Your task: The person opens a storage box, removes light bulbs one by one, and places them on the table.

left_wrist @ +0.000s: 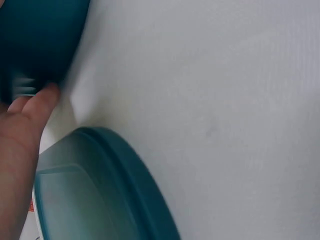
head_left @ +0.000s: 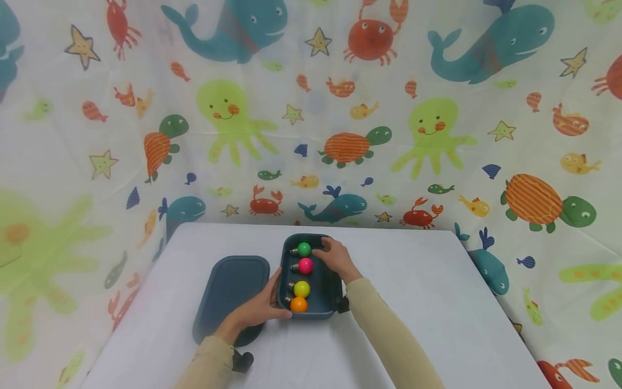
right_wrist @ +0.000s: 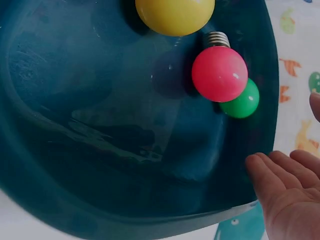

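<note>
A dark blue-green plastic box [head_left: 324, 294] stands on the table with coloured light bulbs lined up along its left side. From far to near they are green [head_left: 304, 249], pink [head_left: 305, 265], yellow [head_left: 302, 289] and orange [head_left: 298, 304], with their metal screw bases toward the left wall. My left hand [head_left: 257, 309] holds the box at its near left corner, thumb along the front and fingers on the left wall. Over the far right rim is my right hand [head_left: 337, 258], empty, its fingers spread. In the right wrist view its fingertips [right_wrist: 254, 162] are right at the rim.
A matching lid [head_left: 232, 292] lies flat on the white table [head_left: 418, 313], left of the box and partly under my left forearm. A curtain [head_left: 311, 183] printed with sea animals hangs behind the table and along its sides.
</note>
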A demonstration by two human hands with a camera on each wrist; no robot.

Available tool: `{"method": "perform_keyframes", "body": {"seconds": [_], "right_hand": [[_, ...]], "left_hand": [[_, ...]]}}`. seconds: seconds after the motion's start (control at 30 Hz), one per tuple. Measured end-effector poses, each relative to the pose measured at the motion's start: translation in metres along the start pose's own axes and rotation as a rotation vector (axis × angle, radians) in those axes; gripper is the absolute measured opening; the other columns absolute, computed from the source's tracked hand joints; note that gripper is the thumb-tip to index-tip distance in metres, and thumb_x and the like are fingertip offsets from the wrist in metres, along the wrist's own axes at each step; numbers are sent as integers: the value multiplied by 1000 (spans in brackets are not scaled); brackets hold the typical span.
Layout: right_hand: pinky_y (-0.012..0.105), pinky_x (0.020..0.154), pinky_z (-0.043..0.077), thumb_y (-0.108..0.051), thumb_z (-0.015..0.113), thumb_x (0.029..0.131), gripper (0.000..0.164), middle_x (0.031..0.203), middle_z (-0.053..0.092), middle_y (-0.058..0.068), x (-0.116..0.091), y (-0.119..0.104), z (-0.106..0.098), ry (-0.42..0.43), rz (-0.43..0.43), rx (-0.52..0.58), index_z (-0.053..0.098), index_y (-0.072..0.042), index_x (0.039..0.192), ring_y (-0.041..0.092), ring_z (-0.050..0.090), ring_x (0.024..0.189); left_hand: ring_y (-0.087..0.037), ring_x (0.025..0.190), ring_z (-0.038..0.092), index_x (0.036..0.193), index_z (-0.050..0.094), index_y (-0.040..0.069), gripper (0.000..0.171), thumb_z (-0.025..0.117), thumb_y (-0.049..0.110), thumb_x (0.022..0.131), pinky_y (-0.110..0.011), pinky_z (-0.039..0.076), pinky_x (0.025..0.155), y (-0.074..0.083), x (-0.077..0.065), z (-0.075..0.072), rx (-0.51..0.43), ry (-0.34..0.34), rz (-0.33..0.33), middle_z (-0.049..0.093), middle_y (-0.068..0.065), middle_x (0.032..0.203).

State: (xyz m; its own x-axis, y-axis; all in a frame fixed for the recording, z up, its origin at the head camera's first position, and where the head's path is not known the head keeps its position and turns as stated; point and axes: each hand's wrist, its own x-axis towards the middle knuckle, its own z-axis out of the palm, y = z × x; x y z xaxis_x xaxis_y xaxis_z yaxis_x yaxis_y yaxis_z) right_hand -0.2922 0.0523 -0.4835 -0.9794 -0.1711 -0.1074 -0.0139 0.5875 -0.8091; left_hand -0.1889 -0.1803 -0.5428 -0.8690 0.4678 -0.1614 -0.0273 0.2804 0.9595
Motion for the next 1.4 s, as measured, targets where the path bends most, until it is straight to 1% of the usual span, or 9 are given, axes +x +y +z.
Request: {"method": "perform_keyframes", "body": {"seconds": [0.17, 0.27, 0.4, 0.53, 0.63, 0.77, 0.97, 1.2, 1.4], "right_hand": [[48, 104, 44, -29, 68, 92, 61, 142, 52, 17, 2, 0, 2, -2, 29, 39, 47, -2, 142, 34, 51, 127], [48, 104, 44, -29, 68, 92, 61, 142, 52, 16, 5, 0, 3, 0, 36, 54, 47, -2, 143, 34, 51, 128], [48, 104, 44, -28, 68, 92, 60, 142, 52, 16, 8, 0, 5, 6, 36, 65, 47, -3, 142, 34, 51, 127], [48, 105, 43, -26, 69, 92, 60, 142, 52, 17, 9, -1, 6, 8, 38, 80, 47, -2, 142, 34, 51, 127], [48, 105, 43, -26, 69, 91, 59, 141, 53, 17, 10, 0, 8, 13, 44, 74, 49, -2, 141, 34, 52, 126], [47, 104, 44, -25, 69, 91, 57, 139, 54, 18, 13, 1, 12, 19, 44, 63, 51, 0, 139, 34, 53, 124], [47, 104, 44, -23, 69, 90, 56, 138, 55, 19, 18, 3, 18, 28, 28, 64, 52, 2, 137, 34, 54, 123], [46, 103, 45, -22, 70, 90, 55, 135, 57, 20, 27, 6, 22, 40, -21, 34, 53, 5, 135, 34, 56, 121], [45, 104, 44, -22, 72, 88, 56, 134, 58, 20, 31, 7, 24, 47, -20, 22, 54, 6, 134, 34, 56, 121]], "left_hand": [[-31, 149, 14, 156, -13, 18, 115, 78, 23, 85, -49, 20, 116, -1, -1, -1, -10, 5, -6, -7, -12, 164], [-31, 148, 15, 156, -14, 17, 116, 78, 24, 85, -49, 20, 116, -3, -1, -1, -15, 5, -4, -8, -12, 164], [-31, 148, 16, 156, -12, 19, 117, 79, 26, 83, -49, 21, 115, -4, -1, -2, -24, 11, -6, -6, -11, 164], [-30, 149, 14, 157, -11, 22, 117, 80, 28, 82, -49, 20, 116, -4, -2, -2, -19, 20, -28, -6, -10, 164], [-31, 149, 12, 157, -10, 23, 116, 80, 27, 83, -51, 20, 116, -3, -2, -2, -11, 23, -42, -7, -10, 164], [-32, 149, 11, 157, -10, 23, 115, 79, 24, 84, -51, 19, 116, -4, -2, -2, -11, 23, -43, -9, -9, 164], [-32, 149, 11, 157, -10, 23, 114, 78, 24, 84, -51, 19, 116, -2, -3, -3, -9, 23, -50, -8, -10, 164], [-33, 149, 12, 157, -11, 22, 114, 78, 25, 84, -52, 19, 116, -2, -2, -5, -8, 19, -36, -9, -10, 164], [-32, 148, 16, 156, -12, 22, 114, 77, 26, 85, -51, 19, 116, -4, 2, -5, -18, 1, -23, -9, -10, 164]]}}
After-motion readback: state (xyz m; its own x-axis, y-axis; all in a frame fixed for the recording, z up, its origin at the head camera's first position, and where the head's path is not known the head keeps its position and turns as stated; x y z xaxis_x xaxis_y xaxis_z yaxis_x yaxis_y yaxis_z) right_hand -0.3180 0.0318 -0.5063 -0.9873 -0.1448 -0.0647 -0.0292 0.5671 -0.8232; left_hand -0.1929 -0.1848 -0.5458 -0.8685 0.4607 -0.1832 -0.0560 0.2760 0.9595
